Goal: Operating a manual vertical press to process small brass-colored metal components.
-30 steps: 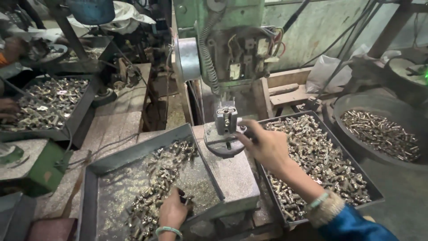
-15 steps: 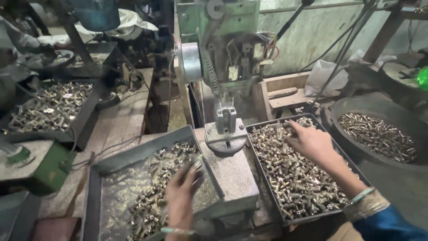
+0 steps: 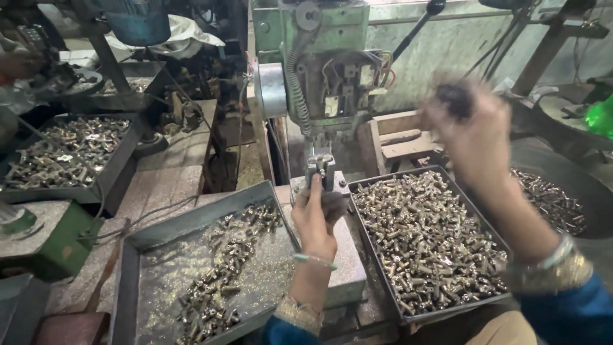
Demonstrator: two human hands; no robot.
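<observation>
My left hand [image 3: 316, 220] reaches up to the small metal fixture [image 3: 321, 167] under the green drill press [image 3: 319, 70]. Its fingers are pinched on a small piece at the foot of the fixture, which the fingers mostly hide. My right hand [image 3: 472, 137] is raised and blurred at the right, closed around a black lever knob [image 3: 454, 97]. Below it lies a dark tray [image 3: 377, 185] heaped with small brass parts [image 3: 428, 236]. Left of the fixture a second tray [image 3: 191, 220] holds scattered brass parts [image 3: 217, 281] and golden shavings.
A round basin [image 3: 594, 191] with more brass parts sits at the far right. Another parts tray [image 3: 121, 160] stands at the far left, with a green block [image 3: 60, 246] in front of it. Cables hang from the press. A wooden frame [image 3: 396, 137] stands behind the right tray.
My left hand rose from the left tray to the fixture. My right hand left the fixture, passed over the right tray and went up to the black knob.
</observation>
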